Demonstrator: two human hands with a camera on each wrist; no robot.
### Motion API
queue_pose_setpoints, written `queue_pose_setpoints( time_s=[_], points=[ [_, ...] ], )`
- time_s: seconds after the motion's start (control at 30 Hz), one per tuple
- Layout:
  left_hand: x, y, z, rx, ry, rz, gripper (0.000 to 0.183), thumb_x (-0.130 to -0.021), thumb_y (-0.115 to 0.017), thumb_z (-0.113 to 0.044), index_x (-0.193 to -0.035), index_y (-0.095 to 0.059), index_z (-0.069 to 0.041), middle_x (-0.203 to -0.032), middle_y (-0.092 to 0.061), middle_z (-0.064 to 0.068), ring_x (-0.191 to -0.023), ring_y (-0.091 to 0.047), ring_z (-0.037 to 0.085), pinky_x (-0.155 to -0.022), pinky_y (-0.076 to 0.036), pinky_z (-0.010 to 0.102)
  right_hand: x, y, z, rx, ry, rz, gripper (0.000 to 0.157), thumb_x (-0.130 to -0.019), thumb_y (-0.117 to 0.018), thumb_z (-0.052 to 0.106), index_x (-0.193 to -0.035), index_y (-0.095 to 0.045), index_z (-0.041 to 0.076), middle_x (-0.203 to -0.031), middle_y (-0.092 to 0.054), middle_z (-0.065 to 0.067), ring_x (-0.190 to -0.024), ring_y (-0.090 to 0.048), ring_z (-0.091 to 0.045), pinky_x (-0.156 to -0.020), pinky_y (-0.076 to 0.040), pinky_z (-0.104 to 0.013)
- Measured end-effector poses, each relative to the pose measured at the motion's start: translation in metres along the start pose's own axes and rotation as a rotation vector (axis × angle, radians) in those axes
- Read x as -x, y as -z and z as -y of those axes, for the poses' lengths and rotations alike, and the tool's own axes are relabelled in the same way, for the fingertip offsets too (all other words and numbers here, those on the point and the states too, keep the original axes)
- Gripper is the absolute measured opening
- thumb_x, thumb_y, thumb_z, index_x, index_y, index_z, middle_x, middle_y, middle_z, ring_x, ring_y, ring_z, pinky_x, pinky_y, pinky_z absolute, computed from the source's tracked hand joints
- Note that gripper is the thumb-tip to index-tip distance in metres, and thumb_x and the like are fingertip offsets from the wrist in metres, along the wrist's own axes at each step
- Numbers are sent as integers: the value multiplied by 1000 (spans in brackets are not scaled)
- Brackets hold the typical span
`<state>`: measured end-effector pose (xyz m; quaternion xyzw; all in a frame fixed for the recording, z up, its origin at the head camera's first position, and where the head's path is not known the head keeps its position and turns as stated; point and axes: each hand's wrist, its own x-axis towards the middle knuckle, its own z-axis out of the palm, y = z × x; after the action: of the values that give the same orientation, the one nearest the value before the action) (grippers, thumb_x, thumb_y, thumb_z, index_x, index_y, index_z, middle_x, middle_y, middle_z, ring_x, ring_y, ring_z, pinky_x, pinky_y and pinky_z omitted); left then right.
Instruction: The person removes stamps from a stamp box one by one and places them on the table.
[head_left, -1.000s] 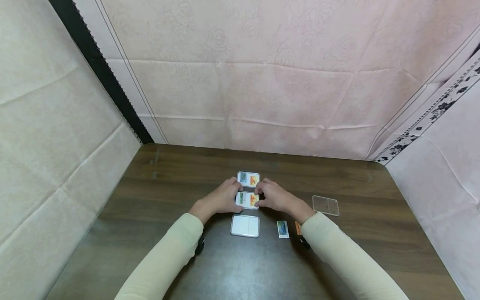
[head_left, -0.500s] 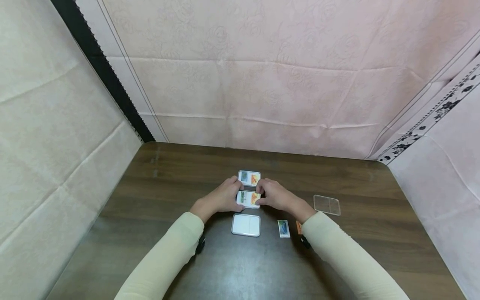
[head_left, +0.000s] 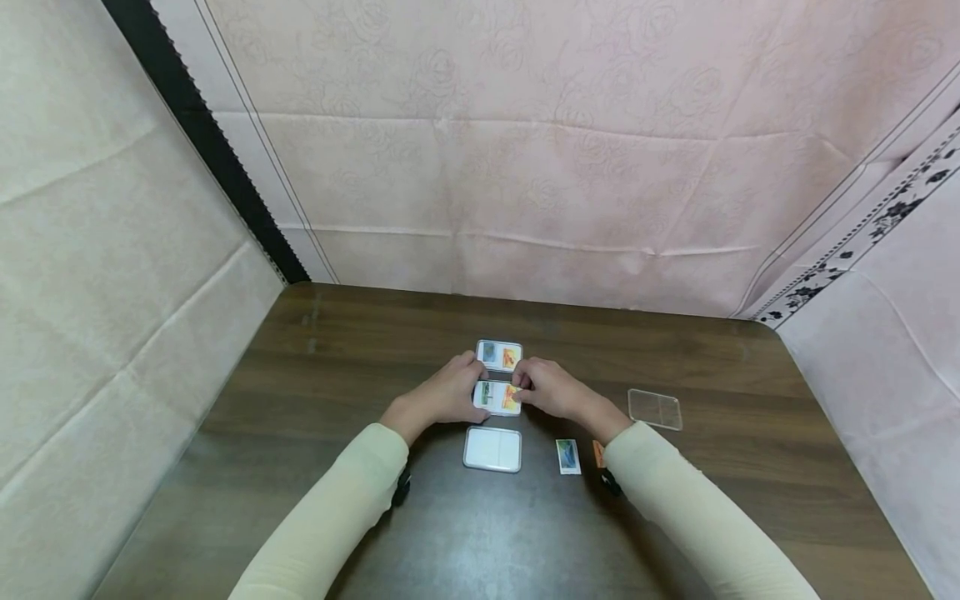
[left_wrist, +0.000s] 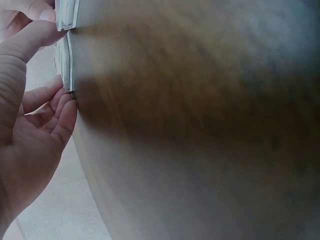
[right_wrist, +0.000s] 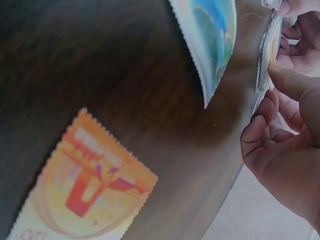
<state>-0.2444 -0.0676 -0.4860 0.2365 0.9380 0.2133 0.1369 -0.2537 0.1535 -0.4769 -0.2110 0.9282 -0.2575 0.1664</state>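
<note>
A small clear stamp case (head_left: 497, 408) lies on the table, bearing a greenish postage stamp (head_left: 485, 392) on its left and an orange postage stamp (head_left: 512, 395) on its right. My left hand (head_left: 447, 393) grips this case from the left, thumb at the near corner and fingers at the far one. With my right hand (head_left: 553, 390) I hold the orange stamp at the case's right side. The right thumb (right_wrist: 287, 80) lies over the stamp while the other fingers curl at the far edge, partly hiding it.
Just behind is another case with two stamps (head_left: 499, 356). A white-looking case (head_left: 492, 450) lies in front. To the right are a loose blue stamp (head_left: 568, 457), an orange stamp (right_wrist: 90, 185) half under my forearm, and a clear lid (head_left: 655, 409).
My right thumb has moved from the near right corner of the case up onto the orange stamp. The left hand keeps its grip, and the other things lie as before.
</note>
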Motion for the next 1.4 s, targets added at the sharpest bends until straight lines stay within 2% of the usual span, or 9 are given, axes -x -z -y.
queue_pose_setpoints(
  time_s=[0.23, 0.47, 0.77, 0.97, 1.1, 1.4],
  points=[
    [-1, -1, 1, -7, -6, -6, 60, -82, -86, -39, -126, -61, -8, -125, -50, 4, -111, -48, 18, -100, -50, 34, 3, 2, -2, -18, 28, 3, 7, -98, -70, 11, -97, -64, 12, -93, -62, -2, -80, -56, -15, -71, -50, -28],
    [-1, -2, 2, -1, -5, -7, 61, -81, -87, -39, -127, -61, -8, -126, -50, 4, -111, -49, 18, -100, -50, 34, 7, 9, -6, -109, 39, 15, 6, -99, -69, 12, -101, -63, 11, -93, -65, -3, -81, -58, -16, -72, -51, -29],
    [-2, -2, 3, -13, -8, -13, 61, -81, -87, -40, -127, -61, -8, -125, -51, 4, -110, -49, 18, -100, -50, 34, 13, 21, -14, -166, 49, 14, 6, -100, -68, 16, -102, -64, 13, -97, -65, -2, -89, -58, -19, -80, -51, -32],
    [-2, -1, 2, -11, 11, -4, 61, -82, -86, -42, -128, -62, -9, -125, -51, 4, -111, -49, 18, -100, -51, 35, 22, 33, -21, -161, 23, -3, 5, -100, -68, 17, -104, -65, 16, -99, -66, -2, -93, -58, -21, -85, -52, -34],
    [-1, 0, 0, -10, 17, 2, 61, -83, -86, -42, -128, -62, -9, -126, -51, 4, -112, -49, 18, -101, -51, 36, 30, 40, -27, -158, 37, -13, 5, -100, -68, 16, -104, -65, 16, -99, -65, -2, -93, -58, -21, -84, -51, -35],
    [1, -1, 2, -29, -11, -14, 61, -83, -85, -41, -128, -62, -7, -124, -52, 4, -108, -50, 17, -97, -51, 34, 48, 54, -43, -125, 32, -19, 5, -101, -67, 16, -104, -64, 13, -96, -63, -2, -91, -57, -19, -81, -50, -34]
  ],
)
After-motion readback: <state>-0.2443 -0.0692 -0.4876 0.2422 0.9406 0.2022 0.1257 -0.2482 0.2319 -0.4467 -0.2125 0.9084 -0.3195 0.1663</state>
